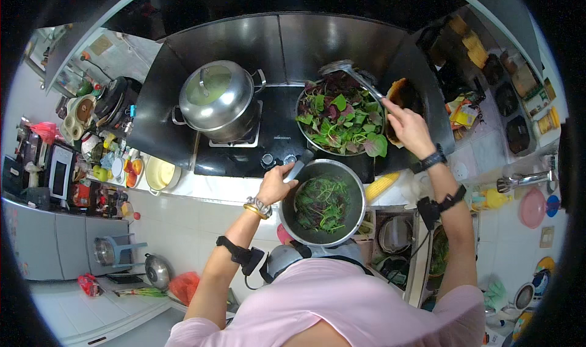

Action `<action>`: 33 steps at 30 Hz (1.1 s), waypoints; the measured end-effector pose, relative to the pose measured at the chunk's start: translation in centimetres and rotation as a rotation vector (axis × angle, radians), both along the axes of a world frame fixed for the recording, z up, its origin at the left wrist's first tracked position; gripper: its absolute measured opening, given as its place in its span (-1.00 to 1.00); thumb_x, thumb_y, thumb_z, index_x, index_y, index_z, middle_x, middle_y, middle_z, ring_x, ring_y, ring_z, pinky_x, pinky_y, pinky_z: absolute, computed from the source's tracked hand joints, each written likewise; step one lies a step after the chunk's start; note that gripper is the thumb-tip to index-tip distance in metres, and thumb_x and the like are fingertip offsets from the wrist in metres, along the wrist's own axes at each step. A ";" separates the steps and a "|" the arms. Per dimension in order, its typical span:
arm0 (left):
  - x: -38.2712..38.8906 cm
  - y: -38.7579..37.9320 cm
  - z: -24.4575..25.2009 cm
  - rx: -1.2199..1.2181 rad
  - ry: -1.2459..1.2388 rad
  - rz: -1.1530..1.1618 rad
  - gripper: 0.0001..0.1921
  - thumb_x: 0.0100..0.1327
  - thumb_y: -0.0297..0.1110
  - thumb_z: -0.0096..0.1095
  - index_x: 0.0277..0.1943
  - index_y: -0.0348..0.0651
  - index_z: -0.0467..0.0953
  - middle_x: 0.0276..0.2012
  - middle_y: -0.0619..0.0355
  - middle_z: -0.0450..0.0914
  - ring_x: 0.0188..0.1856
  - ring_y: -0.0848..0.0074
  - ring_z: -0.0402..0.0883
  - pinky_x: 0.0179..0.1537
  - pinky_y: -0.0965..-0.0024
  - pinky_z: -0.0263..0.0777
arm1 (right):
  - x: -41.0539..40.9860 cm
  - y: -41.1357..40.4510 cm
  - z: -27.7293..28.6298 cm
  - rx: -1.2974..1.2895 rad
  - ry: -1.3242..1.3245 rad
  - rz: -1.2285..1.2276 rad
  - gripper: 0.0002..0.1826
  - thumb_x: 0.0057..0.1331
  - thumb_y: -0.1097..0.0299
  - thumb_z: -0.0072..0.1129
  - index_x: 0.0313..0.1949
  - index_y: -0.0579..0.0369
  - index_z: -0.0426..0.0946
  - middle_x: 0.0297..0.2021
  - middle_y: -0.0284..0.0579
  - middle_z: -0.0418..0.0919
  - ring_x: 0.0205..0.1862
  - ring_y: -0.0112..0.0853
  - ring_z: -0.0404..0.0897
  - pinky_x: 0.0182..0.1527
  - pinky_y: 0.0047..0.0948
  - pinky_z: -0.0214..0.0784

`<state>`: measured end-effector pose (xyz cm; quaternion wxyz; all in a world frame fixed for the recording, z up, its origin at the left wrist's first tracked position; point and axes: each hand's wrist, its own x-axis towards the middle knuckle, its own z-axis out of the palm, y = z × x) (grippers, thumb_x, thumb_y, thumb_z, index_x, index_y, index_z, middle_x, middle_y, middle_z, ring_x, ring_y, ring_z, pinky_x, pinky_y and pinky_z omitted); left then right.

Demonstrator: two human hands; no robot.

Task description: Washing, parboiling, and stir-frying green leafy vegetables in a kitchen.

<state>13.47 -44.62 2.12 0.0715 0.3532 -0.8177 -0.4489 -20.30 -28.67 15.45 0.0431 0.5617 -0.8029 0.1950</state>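
Observation:
My left hand [274, 185] grips the handle [300, 164] of a deep metal pot [360, 196] in front of my body. Wet-looking leafy greens [322, 205] lie at the bottom of this pot. My right hand [409, 128] is closed around the handle of a metal ladle or skimmer [364, 82], whose head rests over the back of a pan on the right burner. Green and purple leaves [341, 118] are heaped in that pan up to its rim. Between my hands, the deep pot stands nearer to me than the pan.
A lidded steel pot [217, 102] stands on the left burner. Two stove knobs [268, 160] lie between the pots. A corn cob [382, 186] is on the counter at right, a cream bowl [162, 175] at left. The open sink [396, 237] holds dishes.

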 end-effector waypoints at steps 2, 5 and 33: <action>-0.2 0.2 -0.1 -0.005 0.009 0.005 -0.42 0.07 -0.36 0.43 0.19 -0.27 0.46 -0.05 -0.17 0.63 0.01 0.15 0.64 0.05 0.28 0.46 | -0.2 -1.8 -1.5 0.019 0.161 0.056 -0.55 0.38 0.27 0.00 0.25 -0.40 0.39 -0.44 0.06 0.50 -0.48 -0.01 0.55 -0.37 -0.08 0.43; -0.4 0.3 0.2 0.013 -0.013 0.020 -0.43 0.08 -0.35 0.42 0.19 -0.24 0.48 -0.05 -0.16 0.63 0.01 0.14 0.63 0.05 0.25 0.46 | -0.4 -2.7 -2.4 0.081 0.266 0.087 -0.55 0.38 0.26 -0.01 0.26 -0.42 0.38 -0.45 0.05 0.49 -0.51 -0.03 0.55 -0.43 -0.10 0.45; -0.6 1.6 -2.2 -0.281 0.083 0.159 -0.57 0.14 -0.07 0.34 0.02 -0.08 0.56 -0.20 -0.06 0.68 -0.18 0.08 0.67 -0.17 0.13 0.53 | 6.4 7.9 -3.7 0.087 -0.378 -0.024 -0.51 0.38 0.35 -0.01 0.30 0.08 0.27 -0.46 0.36 0.52 -0.35 0.20 0.56 -0.29 0.01 0.39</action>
